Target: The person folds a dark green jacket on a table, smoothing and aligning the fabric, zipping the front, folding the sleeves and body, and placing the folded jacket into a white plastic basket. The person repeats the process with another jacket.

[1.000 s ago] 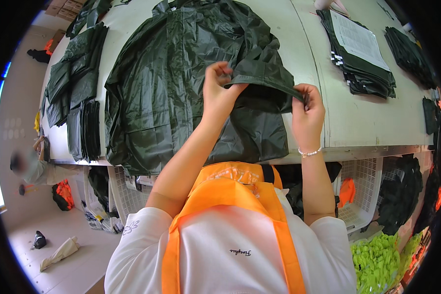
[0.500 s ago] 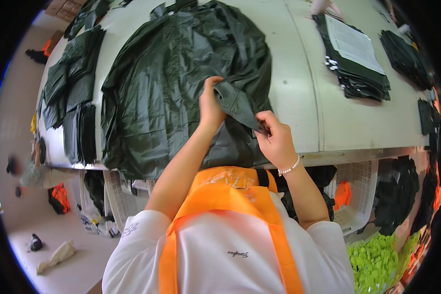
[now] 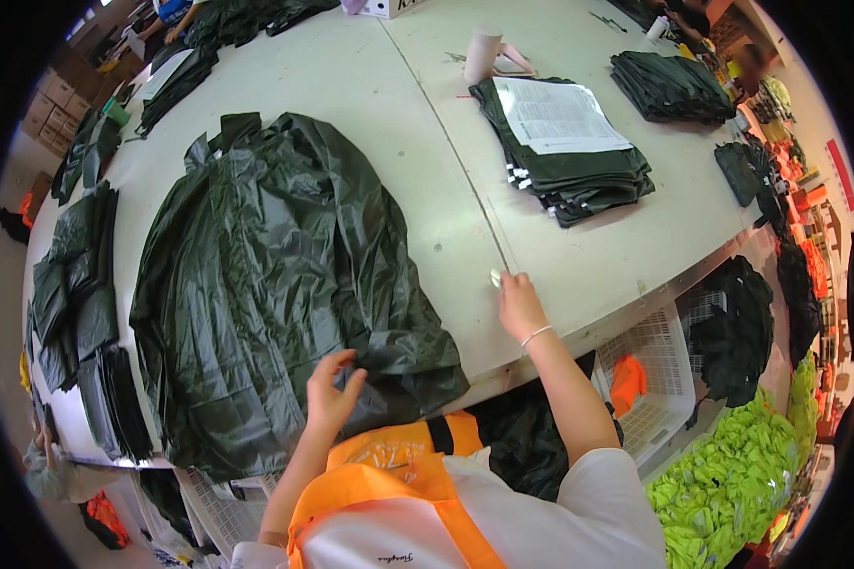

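Observation:
A dark green, shiny rain jacket lies spread on the table, its hem towards me and its collar at the far end. My left hand is over the jacket's lower right part, fingers curved and apart, holding nothing. Beyond the jacket's right edge, my right hand is over the bare tabletop. Between its thumb and fingers is a small white thing, too small to name.
The white table has a seam running front to back. Stacked dark garments with a printed sheet on top lie to the right. More folded dark garments are at the left. Under the table edge stands a white basket.
Both hands have let go of the jacket's lower corner, which now lies flat. My right hand has moved right, off the jacket, with a small white thing. The view has turned rightward.

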### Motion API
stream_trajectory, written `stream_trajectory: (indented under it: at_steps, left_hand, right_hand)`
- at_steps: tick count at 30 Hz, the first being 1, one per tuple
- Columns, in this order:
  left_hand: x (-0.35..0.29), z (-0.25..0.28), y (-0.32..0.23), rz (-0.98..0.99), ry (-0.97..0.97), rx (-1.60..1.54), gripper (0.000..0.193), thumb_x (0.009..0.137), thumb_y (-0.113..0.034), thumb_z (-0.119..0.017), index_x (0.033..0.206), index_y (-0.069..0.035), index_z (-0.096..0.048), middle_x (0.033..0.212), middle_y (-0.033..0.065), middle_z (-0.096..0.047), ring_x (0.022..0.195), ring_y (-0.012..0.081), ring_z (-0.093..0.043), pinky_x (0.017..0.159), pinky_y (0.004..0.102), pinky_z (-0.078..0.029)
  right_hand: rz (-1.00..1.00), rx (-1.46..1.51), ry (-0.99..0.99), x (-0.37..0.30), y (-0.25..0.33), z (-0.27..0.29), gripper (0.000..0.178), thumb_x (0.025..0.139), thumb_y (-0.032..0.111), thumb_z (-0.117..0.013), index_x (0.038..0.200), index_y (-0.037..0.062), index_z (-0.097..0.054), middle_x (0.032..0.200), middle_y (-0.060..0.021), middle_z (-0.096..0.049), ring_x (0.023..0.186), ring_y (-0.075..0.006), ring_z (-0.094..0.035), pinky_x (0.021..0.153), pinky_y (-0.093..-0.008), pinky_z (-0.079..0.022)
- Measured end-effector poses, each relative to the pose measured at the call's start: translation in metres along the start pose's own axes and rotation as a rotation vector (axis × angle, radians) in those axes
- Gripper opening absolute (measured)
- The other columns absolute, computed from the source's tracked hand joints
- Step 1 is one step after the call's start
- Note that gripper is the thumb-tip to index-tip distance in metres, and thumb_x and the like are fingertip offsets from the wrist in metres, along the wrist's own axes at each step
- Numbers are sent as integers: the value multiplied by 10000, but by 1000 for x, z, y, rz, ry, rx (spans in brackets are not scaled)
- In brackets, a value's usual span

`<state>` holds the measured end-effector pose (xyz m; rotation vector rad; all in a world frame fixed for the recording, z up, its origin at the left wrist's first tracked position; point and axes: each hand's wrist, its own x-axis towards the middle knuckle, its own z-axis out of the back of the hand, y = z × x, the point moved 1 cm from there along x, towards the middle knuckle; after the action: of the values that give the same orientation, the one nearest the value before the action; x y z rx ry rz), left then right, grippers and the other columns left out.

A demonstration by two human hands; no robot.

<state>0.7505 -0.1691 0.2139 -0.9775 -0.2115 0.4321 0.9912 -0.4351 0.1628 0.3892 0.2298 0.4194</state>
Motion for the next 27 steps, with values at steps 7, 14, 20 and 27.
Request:
stream_trajectory:
  at_steps: [7,14,20,27]
  left_hand:
    - [16,5,67,-32,-203,503,457,759,-133,-667,1178,-29,-520,1262,175,-478,1156,370,-449,972,450,-362]
    - [20,-8,67,-12,-161,540,460,783,-117,-600,1219,-15,-495,1334,176,-433,1227,388,-385,1037,469,-284]
    - [19,-5,68,42,-146,561,466,764,-115,-601,1207,-10,-502,1334,175,-434,1229,386,-381,1037,471,-281]
    - [19,-3,69,60,-125,549,492,756,-120,-621,1221,-17,-498,1336,162,-432,1238,379,-375,1039,474,-276]
  right_hand:
    - [168,-155,23,61,16,26,246,832,251,-592,937,35,-646,993,-174,-567,950,-347,-535,819,-439,-461]
    - [-121,-310,-376,254,-56,89,390,821,150,-555,1182,5,-545,1289,-264,-452,1220,-400,-413,1043,-439,-325]
    - [-551,-290,11,318,-50,106,608,745,195,-642,1277,-12,-431,1289,-254,-475,1211,-369,-464,1001,-420,-391]
    - [-313,-470,-108,339,-91,97,225,856,74,-466,954,30,-664,997,-238,-646,960,-363,-630,847,-420,-506]
